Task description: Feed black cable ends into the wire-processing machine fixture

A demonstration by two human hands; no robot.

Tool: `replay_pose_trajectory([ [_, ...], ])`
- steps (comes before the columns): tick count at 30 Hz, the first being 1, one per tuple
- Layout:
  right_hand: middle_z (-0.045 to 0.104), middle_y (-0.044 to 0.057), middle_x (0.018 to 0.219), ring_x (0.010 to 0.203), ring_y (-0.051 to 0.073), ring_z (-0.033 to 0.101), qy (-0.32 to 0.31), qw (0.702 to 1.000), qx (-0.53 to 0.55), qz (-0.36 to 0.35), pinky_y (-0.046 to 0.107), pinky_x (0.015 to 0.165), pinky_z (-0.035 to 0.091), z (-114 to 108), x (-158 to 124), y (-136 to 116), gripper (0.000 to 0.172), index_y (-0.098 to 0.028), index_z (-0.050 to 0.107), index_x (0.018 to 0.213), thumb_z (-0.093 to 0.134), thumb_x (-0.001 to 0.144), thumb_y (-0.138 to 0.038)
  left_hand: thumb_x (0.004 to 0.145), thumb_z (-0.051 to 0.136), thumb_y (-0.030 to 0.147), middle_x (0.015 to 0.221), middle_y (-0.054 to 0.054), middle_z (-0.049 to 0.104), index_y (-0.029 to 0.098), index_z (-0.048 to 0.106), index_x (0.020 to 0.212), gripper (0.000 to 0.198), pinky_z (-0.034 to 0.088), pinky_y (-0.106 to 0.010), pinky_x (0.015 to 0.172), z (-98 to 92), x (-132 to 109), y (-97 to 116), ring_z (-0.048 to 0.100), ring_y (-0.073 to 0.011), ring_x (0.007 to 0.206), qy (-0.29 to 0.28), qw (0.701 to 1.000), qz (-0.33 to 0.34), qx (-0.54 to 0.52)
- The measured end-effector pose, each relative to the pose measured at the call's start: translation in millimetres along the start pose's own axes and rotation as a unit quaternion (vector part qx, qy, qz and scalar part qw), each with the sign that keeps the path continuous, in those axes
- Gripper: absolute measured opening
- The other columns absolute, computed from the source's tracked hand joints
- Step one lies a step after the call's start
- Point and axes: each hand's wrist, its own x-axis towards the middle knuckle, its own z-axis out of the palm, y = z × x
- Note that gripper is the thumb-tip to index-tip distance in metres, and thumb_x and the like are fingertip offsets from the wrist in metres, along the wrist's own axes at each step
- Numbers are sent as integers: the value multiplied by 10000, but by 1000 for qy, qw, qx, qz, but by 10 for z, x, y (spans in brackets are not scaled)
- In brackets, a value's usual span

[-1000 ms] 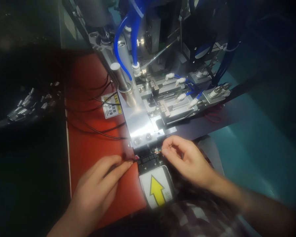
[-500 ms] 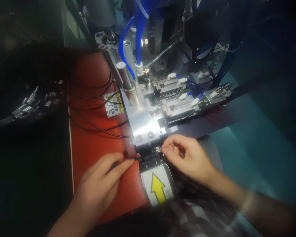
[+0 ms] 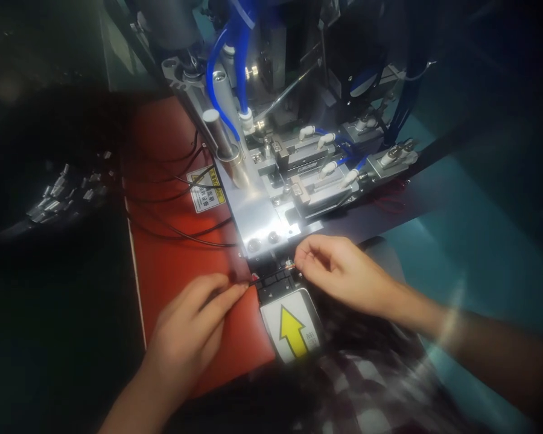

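Observation:
A thin dark cable runs across the black fixture at the front of the machine, with an orange, copper-like bit at its right end. My left hand pinches the left end between thumb and fingers, low over the red base. On the other side, the closed fingertips of my right hand grip the orange end, right beside the machine's front. The exact tip inside the right fingers is hidden. Just behind the cable is the machine's shiny metal plate.
Pneumatic cylinders with blue tubes rise behind. A block with a yellow arrow sits in front. Black cables cross the red base. Small shiny metal parts lie at the left.
The view has shifted slightly, so the machine appears a little further left and up. Both hands keep their pinch at either end of the cable, with little visible movement relative to the fixture.

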Motion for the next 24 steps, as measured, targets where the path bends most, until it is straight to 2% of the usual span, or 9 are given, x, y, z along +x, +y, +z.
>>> replay_pose_trajectory([
  [4,603,0,754,643,122,523,68,996,63,13,234,549,398,89,-54,95,173,-179,614,846,527,909,-315,875,478,24,1027,-71,619,186,650,1086,316,522,-236,771,-18,10,8,636,-157,909,8,1000,-8,-17],
  [7,620,17,789,715,147,561,47,996,68,20,248,599,419,149,-67,107,196,-180,599,820,528,912,-338,878,478,24,1004,-74,617,174,647,1077,301,522,-228,757,-24,22,15,633,-152,897,-5,1000,-7,-18],
  [9,597,6,748,693,143,547,56,997,57,-13,255,619,416,183,-70,75,158,-185,571,798,516,911,-280,886,466,29,1012,-75,613,176,643,1087,306,519,-232,766,-16,20,14,627,-154,912,-5,1000,-10,-25],
  [11,578,5,737,692,144,533,91,994,26,-60,268,643,408,206,-77,25,124,-187,548,791,505,902,-220,890,457,28,1044,-76,607,184,636,1110,323,513,-239,794,-11,11,11,618,-157,945,-5,999,-19,-39],
  [13,564,2,732,679,140,517,106,991,41,-77,270,634,395,212,-91,-27,122,-187,539,790,499,902,-209,894,455,32,1058,-70,606,195,627,1123,330,509,-236,805,-31,7,16,613,-152,957,-8,998,-33,-59],
  [16,498,-40,650,549,100,441,50,984,170,-21,238,516,342,182,-135,-104,168,-191,523,754,513,908,-256,908,467,72,1019,-44,616,214,619,1119,296,512,-212,775,-135,40,79,619,-131,911,-29,990,-72,-117],
  [18,450,-66,604,482,76,375,6,974,226,9,222,456,289,146,-184,-158,193,-190,512,726,535,900,-272,916,498,138,1033,-34,632,234,601,1148,271,520,-221,794,-234,101,178,627,-137,924,-70,977,-120,-163],
  [21,433,-76,581,461,64,346,-17,971,240,14,209,430,259,92,-263,-242,205,-185,520,723,562,888,-298,897,567,267,1101,-31,655,271,566,1211,314,539,-264,832,-341,252,395,641,-173,970,-130,942,-205,-230],
  [24,430,-75,565,457,61,344,-33,967,252,14,198,414,252,54,-314,-299,220,-178,539,733,591,869,-343,875,594,332,1006,-25,681,258,625,1110,248,550,-234,702,-352,437,615,659,-168,849,-143,896,-263,-327],
])
